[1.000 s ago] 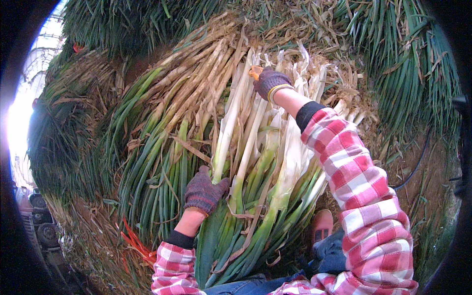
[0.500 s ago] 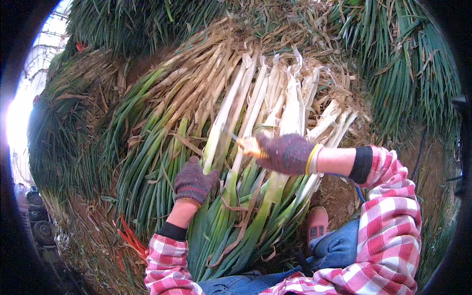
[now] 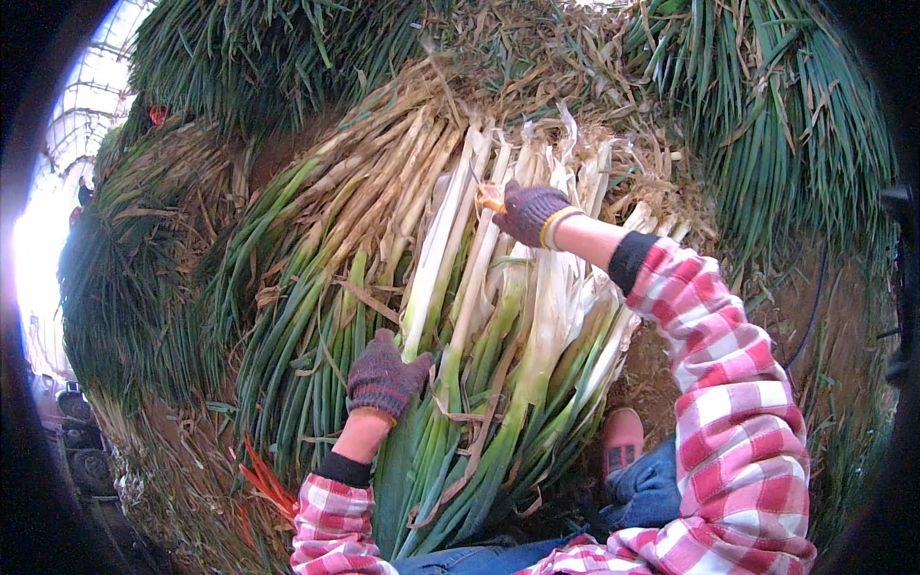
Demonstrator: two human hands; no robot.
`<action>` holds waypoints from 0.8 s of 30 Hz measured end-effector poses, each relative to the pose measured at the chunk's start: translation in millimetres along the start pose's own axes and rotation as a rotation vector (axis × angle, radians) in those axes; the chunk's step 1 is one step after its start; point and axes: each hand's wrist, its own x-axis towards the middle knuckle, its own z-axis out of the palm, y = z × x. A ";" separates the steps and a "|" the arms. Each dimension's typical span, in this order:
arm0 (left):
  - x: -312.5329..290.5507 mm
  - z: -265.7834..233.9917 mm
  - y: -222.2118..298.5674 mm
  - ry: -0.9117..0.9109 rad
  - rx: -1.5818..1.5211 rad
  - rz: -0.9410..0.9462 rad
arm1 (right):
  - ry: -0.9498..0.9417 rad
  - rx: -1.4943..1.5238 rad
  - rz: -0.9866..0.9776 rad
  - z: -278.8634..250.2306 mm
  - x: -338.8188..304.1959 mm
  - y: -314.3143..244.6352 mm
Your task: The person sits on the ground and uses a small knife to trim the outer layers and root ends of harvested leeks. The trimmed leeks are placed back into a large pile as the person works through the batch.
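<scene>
Left hand (image 3: 387, 374): gloved in coarse dark knit, wrapped round one long scallion (image 3: 443, 240) at the white-to-green transition. Scallion aslant atop loose pile (image 3: 527, 374), shank smooth, straight. Right hand (image 3: 537, 213): likewise gloved, closed on orange-handled tool (image 3: 492, 199) just beside that shank, tip thin, blurry. Left of shank: stalks (image 3: 369, 182) in brown papery skins. Top right: heap (image 3: 776, 134) of tubular green leaves.
</scene>
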 end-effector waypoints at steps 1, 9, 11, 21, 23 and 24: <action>0.1 0.8 0.1 0.010 -0.002 0.017 | 0.016 -0.010 0.044 1.9 10.9 -0.1; -3.4 3.6 2.7 -0.101 -0.132 0.022 | 0.086 -0.053 -0.018 1.1 40.1 -7.4; -8.0 3.8 8.3 -0.130 -0.191 0.051 | 0.020 -0.022 -0.041 -2.7 21.2 -8.6; 29.3 18.7 -7.8 0.073 -0.088 0.409 | -0.127 -0.031 -0.132 -2.3 -84.6 -4.2; 93.5 9.5 -41.5 0.357 0.160 0.255 | -0.134 -0.039 -0.118 -0.6 -87.1 -4.0; 118.3 2.0 -62.3 0.348 0.135 0.123 | -0.124 -0.042 -0.123 0.2 -86.9 -4.3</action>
